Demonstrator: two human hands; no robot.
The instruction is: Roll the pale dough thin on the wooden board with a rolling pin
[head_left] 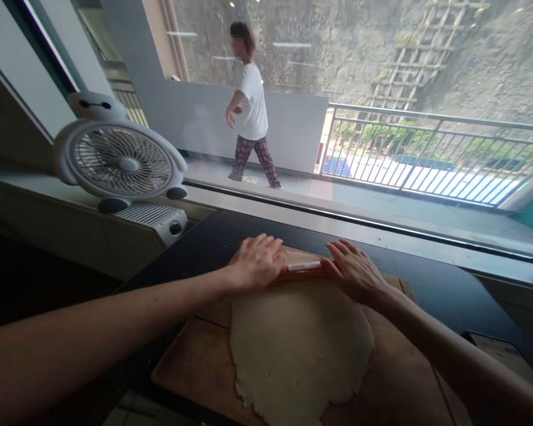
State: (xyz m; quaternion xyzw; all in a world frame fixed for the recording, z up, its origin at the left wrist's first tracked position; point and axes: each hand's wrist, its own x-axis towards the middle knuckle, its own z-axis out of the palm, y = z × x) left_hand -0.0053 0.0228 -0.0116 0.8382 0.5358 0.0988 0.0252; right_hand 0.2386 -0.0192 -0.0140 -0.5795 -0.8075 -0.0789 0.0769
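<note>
A wide, thin sheet of pale dough [297, 349] lies flat on a wooden board [195, 367]. At the dough's far edge a wooden rolling pin [302, 268] lies crosswise. My left hand [257, 260] presses palm-down on the pin's left part, fingers stretched flat. My right hand [354, 272] presses palm-down on its right part the same way. Most of the pin is hidden under both palms.
The board sits on a dark ribbed mat [213, 242] on a counter by a big window. A white desk fan [118, 160] stands on the sill at left. Outside, a person in a white shirt [251, 106] walks along a balcony with a metal railing [430, 151].
</note>
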